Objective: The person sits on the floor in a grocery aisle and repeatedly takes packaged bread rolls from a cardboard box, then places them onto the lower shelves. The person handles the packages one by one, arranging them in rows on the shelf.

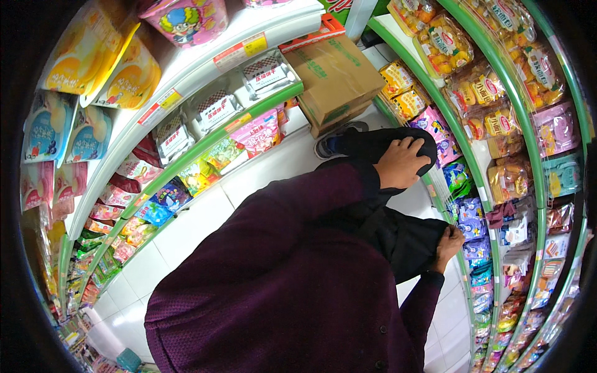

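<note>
My left hand (403, 163) lies over one bent knee in black trousers (418, 142), its fingers apart and slightly bent. It holds nothing. Lower in the view, my right hand (449, 247) rests at the edge of the other black-clad knee (410, 242), beside the right shelf's lowest green edge. Its fingers are curled in; whatever they may hold is hidden. Both arms wear dark purple sleeves with black cuffs. Closest to the hands on the right shelf are purple snack bags (476, 217) and a pink-purple bag (438, 130).
A cardboard box (336, 78) stands at the far end of the left shelf. White packs in trays (214, 110) line that shelf, with cup-shaped packages (127, 71) above. Bagged breads (488, 87) fill the right shelves. White floor tiles (205, 214) lie between the curved shelf rows.
</note>
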`<state>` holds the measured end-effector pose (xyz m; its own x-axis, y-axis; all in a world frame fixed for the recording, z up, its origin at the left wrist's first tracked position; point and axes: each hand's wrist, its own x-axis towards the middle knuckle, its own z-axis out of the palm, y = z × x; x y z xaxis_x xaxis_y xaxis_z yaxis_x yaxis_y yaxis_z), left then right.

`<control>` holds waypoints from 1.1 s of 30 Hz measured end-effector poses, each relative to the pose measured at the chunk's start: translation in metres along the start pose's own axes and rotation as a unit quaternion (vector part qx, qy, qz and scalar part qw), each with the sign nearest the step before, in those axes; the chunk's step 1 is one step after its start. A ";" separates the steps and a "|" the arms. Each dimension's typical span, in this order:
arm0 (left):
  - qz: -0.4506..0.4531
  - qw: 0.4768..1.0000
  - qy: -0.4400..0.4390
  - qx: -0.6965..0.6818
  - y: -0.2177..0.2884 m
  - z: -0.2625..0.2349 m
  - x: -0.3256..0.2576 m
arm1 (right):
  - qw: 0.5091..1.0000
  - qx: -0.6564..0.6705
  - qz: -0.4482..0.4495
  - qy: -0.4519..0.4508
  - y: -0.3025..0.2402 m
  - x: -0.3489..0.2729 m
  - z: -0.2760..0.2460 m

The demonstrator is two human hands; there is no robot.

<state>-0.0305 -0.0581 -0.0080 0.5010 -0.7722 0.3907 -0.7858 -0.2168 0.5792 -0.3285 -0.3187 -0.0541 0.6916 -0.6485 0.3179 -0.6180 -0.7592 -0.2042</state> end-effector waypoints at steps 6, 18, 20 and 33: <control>-0.053 0.997 -0.042 -0.039 -0.003 -0.002 0.006 | 0.998 -0.032 -0.039 -0.023 0.008 0.003 -0.004; -0.035 0.992 -0.032 -0.119 -0.023 -0.007 0.004 | 1.000 -0.002 0.004 -0.005 -0.001 -0.004 0.000; -0.028 0.992 -0.059 -0.105 -0.030 0.001 0.009 | 1.000 0.005 -0.002 0.021 -0.010 -0.011 -0.003; -0.036 0.984 -0.133 -0.116 -0.028 -0.038 0.042 | 0.998 0.033 -0.013 0.061 -0.047 0.000 -0.012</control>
<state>0.0266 -0.0622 0.0190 0.4161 -0.8953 0.1593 -0.6323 -0.1590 0.7582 -0.3042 -0.2824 -0.0332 0.6543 -0.6204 0.4324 -0.5718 -0.7801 -0.2540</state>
